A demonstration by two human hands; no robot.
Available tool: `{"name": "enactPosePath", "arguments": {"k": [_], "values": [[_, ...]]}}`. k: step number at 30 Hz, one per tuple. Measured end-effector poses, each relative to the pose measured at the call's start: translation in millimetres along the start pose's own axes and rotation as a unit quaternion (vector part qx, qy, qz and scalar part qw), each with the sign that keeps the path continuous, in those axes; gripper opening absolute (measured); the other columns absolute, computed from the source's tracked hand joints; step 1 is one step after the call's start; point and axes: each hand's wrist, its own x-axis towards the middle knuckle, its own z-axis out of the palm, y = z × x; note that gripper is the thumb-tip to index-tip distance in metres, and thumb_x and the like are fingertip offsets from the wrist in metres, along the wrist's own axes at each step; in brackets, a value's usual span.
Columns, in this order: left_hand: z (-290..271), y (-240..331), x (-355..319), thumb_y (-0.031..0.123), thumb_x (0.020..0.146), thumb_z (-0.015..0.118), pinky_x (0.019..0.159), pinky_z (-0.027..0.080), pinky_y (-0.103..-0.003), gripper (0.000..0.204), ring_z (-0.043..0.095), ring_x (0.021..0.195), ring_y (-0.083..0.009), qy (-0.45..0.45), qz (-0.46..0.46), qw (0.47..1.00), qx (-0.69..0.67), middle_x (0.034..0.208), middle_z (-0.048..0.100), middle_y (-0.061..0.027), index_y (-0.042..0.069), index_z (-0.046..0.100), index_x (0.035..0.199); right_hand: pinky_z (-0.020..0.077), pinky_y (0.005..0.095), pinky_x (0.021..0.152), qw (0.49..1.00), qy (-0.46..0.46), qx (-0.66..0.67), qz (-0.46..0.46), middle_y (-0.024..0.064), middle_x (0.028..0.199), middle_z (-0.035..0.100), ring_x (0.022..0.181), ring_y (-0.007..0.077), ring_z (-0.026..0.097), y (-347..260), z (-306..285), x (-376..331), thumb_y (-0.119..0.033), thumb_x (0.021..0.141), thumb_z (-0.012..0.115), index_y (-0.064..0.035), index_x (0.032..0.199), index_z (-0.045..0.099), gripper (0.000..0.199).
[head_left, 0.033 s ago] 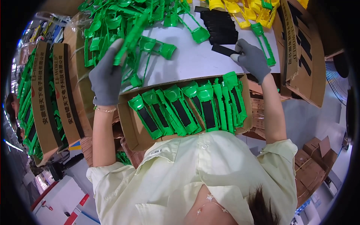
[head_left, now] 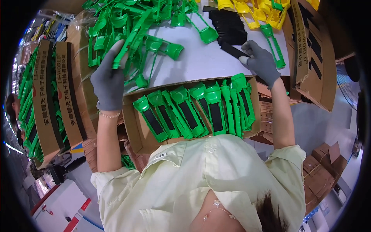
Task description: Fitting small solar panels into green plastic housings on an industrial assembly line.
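Observation:
My left hand [head_left: 109, 83], in a grey glove, is closed around a long green plastic piece [head_left: 129, 44] at the edge of a big heap of green pieces [head_left: 131, 19]. My right hand [head_left: 261, 62], also gloved, pinches a flat black strip [head_left: 233, 50] just below a stack of black strips [head_left: 228, 23]. Between my arms, an open cardboard box [head_left: 133, 127] holds a row of green pieces fitted with black strips [head_left: 193, 110].
Yellow plastic pieces [head_left: 251, 11] lie at the far edge of the white table [head_left: 205, 58]. Cardboard cartons stand to the left [head_left: 50, 96], with green pieces in them, and to the right [head_left: 313, 50]. Another person [head_left: 11, 108] is at the far left. Small cartons [head_left: 320, 170] sit on the floor.

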Motion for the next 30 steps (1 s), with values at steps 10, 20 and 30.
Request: {"name": "enactPosePath", "arguments": {"k": [10, 20, 30], "values": [[27.5, 40.9, -79.2, 0.004, 0.088, 0.055, 0.069, 0.057, -0.028, 0.033, 0.067, 0.087, -0.0271, -0.149, -0.366, 0.638, -0.661, 0.108, 0.063, -0.0193, -0.006, 0.052, 0.12, 0.0373, 0.0152, 0.047, 0.903, -0.031, 0.428, 0.02, 0.0012, 0.071, 0.06, 0.055, 0.0042, 0.054, -96.5, -51.7, -78.8, -0.016, 0.089, 0.059, -0.0066, 0.102, 0.059, 0.016], [31.0, 59.7, -80.7, 0.002, 0.088, 0.054, 0.066, 0.059, -0.03, 0.033, 0.068, 0.082, -0.0266, -0.201, -0.356, 0.615, -0.675, 0.102, 0.063, -0.0182, -0.009, 0.051, 0.119, 0.0358, 0.0225, 0.05, 0.954, -0.034, 0.279, -0.105, -0.0002, 0.062, 0.051, 0.055, 0.0041, 0.043, -113.1, -4.1, -87.8, -0.018, 0.088, 0.059, -0.0009, 0.099, 0.058, 0.02], [37.0, 67.0, -84.9, 0.001, 0.087, 0.056, 0.065, 0.06, -0.031, 0.03, 0.068, 0.08, -0.0301, -0.186, -0.38, 0.565, -0.708, 0.097, 0.063, -0.0185, -0.01, 0.053, 0.115, 0.0369, 0.0249, 0.053, 0.968, 0.027, 0.232, -0.093, 0.0058, 0.061, 0.051, 0.057, 0.0068, 0.043, -115.8, 6.2, -99.5, -0.016, 0.087, 0.061, -0.0003, 0.096, 0.057, 0.018]]}}
